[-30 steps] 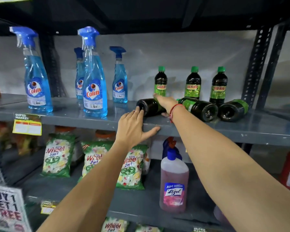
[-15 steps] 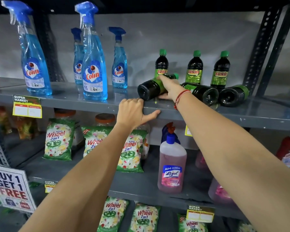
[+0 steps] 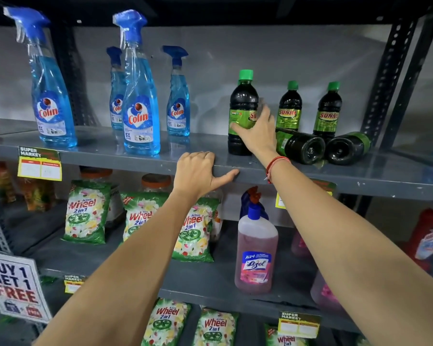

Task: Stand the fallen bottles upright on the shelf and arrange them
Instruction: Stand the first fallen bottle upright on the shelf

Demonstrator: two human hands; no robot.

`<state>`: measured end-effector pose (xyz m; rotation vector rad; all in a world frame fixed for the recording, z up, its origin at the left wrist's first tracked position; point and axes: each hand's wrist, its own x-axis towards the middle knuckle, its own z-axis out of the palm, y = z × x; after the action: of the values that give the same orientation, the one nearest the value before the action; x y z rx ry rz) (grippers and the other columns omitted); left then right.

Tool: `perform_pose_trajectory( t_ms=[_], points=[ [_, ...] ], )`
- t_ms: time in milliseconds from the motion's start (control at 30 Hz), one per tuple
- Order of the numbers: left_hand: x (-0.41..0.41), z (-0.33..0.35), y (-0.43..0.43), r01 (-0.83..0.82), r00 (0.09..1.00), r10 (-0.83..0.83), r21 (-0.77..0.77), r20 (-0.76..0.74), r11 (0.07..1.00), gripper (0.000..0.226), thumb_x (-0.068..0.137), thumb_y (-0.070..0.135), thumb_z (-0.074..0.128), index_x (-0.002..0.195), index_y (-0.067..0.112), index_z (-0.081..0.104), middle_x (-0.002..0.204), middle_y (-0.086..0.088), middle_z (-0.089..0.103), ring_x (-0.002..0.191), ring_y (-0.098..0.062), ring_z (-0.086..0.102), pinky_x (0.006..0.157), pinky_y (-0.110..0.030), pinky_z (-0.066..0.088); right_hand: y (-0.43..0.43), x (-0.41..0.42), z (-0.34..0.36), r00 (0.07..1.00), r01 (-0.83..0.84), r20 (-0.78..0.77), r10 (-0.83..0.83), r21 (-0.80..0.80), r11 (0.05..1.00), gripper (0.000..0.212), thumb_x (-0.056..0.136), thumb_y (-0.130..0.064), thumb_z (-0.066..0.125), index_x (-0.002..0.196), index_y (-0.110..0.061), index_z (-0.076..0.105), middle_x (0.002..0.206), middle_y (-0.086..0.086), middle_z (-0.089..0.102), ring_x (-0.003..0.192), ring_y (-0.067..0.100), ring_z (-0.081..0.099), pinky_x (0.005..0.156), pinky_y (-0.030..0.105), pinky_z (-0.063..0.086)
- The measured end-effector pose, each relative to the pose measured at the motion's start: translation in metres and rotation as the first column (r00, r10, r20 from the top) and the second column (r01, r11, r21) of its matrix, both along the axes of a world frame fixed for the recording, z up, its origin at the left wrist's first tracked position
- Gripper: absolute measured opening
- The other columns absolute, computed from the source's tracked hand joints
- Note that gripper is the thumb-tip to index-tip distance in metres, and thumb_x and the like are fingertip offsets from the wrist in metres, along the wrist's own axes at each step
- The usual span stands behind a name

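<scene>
I see the right hand wrapped around the label of a dark green-capped bottle, fingers closed on it; the bottle stands upright on the grey shelf, near the front edge. Just to its right, two more dark bottles lie on their sides, bases toward me: the nearer fallen bottle and the farther fallen bottle, touching each other. Behind them two upright Sunny bottles stand against the back wall. My left hand grips the shelf's front lip, fingers curled over the top and thumb along the edge. Blue Colin spray bottles stand well apart to the left on the same shelf
</scene>
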<state>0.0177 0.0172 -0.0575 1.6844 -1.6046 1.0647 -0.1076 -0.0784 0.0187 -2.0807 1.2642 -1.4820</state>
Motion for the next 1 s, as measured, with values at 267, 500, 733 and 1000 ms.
perform_pose_trajectory(
  t_ms=[267,500,733,1000],
  points=[
    [-0.0008,0.0005,0.0013,0.015,1.0,-0.015,0.018,-0.02,1.0,0.074,0.078,0.076,0.03,0.075,0.011,0.065,0.074,-0.006,0.071,0.072,-0.025,0.066,0.068,-0.034,0.045,-0.0046,-0.0003,-0.0065,0.992,-0.113,0.071,0.1,0.209,0.972,0.07,0.057,-0.045,0.082,0.111,-0.009,0.054,0.103,0.005,0.062,0.097,0.022,0.059,0.078,0.03,0.047],
    [-0.0008,0.001,0.0021,0.018,1.0,-0.018,0.033,-0.022,0.999,0.075,0.078,0.076,0.029,0.077,0.01,0.066,0.076,-0.007,0.071,0.074,-0.026,0.066,0.07,-0.035,0.046,-0.0028,-0.0013,-0.0057,0.956,-0.276,0.192,0.222,0.33,0.903,0.056,0.061,-0.033,0.08,0.107,-0.015,0.053,0.105,0.003,0.064,0.098,0.02,0.06,0.08,0.03,0.048],
    [0.0,0.0013,0.0029,0.022,0.999,-0.021,0.057,-0.025,0.998,0.073,0.078,0.075,0.03,0.078,0.011,0.065,0.079,-0.007,0.072,0.076,-0.025,0.067,0.071,-0.034,0.046,-0.0027,0.0024,-0.0088,0.997,-0.065,-0.031,0.073,0.204,0.977,0.095,0.052,-0.059,0.08,0.123,-0.008,0.043,0.122,0.01,0.058,0.112,0.028,0.055,0.093,0.042,0.048],
    [-0.0003,0.0053,0.0032,0.022,1.0,-0.024,0.065,0.018,0.998,0.086,0.075,0.08,0.026,0.098,0.009,0.068,0.107,-0.01,0.072,0.101,-0.025,0.066,0.08,-0.033,0.049,-0.002,-0.002,-0.0079,0.98,-0.199,0.076,0.184,0.29,0.936,0.064,0.064,-0.04,0.08,0.115,-0.014,0.051,0.107,0.003,0.06,0.098,0.02,0.055,0.085,0.03,0.045]
  ],
)
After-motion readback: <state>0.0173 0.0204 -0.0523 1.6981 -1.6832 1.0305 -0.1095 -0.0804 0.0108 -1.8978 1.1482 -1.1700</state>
